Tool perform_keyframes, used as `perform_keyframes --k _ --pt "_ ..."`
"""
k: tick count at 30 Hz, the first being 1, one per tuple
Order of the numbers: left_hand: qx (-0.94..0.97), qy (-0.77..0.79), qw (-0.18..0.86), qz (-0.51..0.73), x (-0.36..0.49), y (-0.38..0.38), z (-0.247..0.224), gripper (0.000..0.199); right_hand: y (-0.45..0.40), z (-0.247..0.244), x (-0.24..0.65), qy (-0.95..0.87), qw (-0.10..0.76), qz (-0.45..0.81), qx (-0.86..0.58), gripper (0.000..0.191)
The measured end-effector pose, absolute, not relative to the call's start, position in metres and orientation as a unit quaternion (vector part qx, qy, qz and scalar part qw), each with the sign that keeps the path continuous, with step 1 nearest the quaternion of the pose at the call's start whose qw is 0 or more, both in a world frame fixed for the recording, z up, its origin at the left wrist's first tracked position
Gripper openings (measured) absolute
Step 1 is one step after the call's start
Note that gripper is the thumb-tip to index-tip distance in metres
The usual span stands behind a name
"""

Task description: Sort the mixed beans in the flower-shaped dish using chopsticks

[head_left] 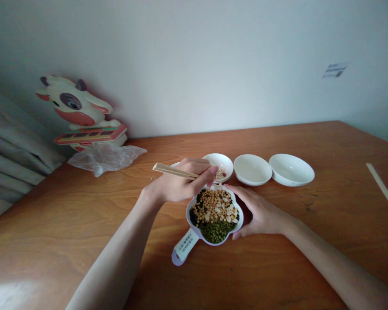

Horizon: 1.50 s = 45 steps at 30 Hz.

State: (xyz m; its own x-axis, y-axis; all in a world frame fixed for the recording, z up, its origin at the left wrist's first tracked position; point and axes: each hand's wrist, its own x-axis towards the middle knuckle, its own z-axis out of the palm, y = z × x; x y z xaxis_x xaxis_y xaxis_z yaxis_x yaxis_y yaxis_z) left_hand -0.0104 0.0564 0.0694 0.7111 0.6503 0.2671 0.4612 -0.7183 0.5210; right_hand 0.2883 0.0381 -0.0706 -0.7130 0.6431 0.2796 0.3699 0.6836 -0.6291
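Going from left to right, a pair of pale wooden chopsticks [174,171] is gripped in the left hand [177,185], with the fingers closed around them; their tips are hidden by the fingers. That hand is held just above the far left rim of a white flower-shaped dish [241,219], which lies between the two hands. The dish's right side is cupped by the right hand [258,213], with its fingers curved over the rim and touching it.

Yellow beans [207,206] fill the far part of the dish, pale nut slivers [225,207] are scattered over them, black beans [194,216] are seen along the left edge, and green mung beans [215,231] are heaped at the near side. A labelled handle [186,245] is pointed toward the near left.

Beyond the dish, a white rim [175,164] is partly hidden behind the left hand. A small white bowl [221,162] holding a few pale pieces is placed just past the fingertips, followed by two white bowls [252,169] [291,169] set side by side.

All of this is laid on a wooden table [84,232]. At its far left, a crumpled plastic bag [105,159] lies beside a cow-shaped cartoon figure [73,107], with grey fabric [13,150] hanging to the left. A pale paper strip [383,187] is placed at the right, and a small paper label [334,70] is stuck to the white wall [213,64].
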Motion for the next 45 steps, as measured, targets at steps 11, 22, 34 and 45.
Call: perform_keyframes --k 11,22,34,45 --pt "0.866 0.403 0.149 0.257 -0.014 0.071 0.062 0.052 0.038 -0.072 0.289 -0.882 0.241 0.284 -0.289 0.138" --pt "0.884 0.346 0.291 0.121 -0.017 0.057 0.074 0.047 0.038 -0.070 0.288 -0.889 0.247 0.263 -0.282 0.137" --pt "0.889 0.293 0.326 0.135 0.006 0.053 0.061 0.050 0.040 -0.079 0.290 -0.889 0.256 0.260 -0.278 0.142" --pt "0.915 0.277 0.280 0.083 0.008 0.052 0.062 0.045 0.039 -0.073 0.287 -0.888 0.266 0.264 -0.266 0.141"
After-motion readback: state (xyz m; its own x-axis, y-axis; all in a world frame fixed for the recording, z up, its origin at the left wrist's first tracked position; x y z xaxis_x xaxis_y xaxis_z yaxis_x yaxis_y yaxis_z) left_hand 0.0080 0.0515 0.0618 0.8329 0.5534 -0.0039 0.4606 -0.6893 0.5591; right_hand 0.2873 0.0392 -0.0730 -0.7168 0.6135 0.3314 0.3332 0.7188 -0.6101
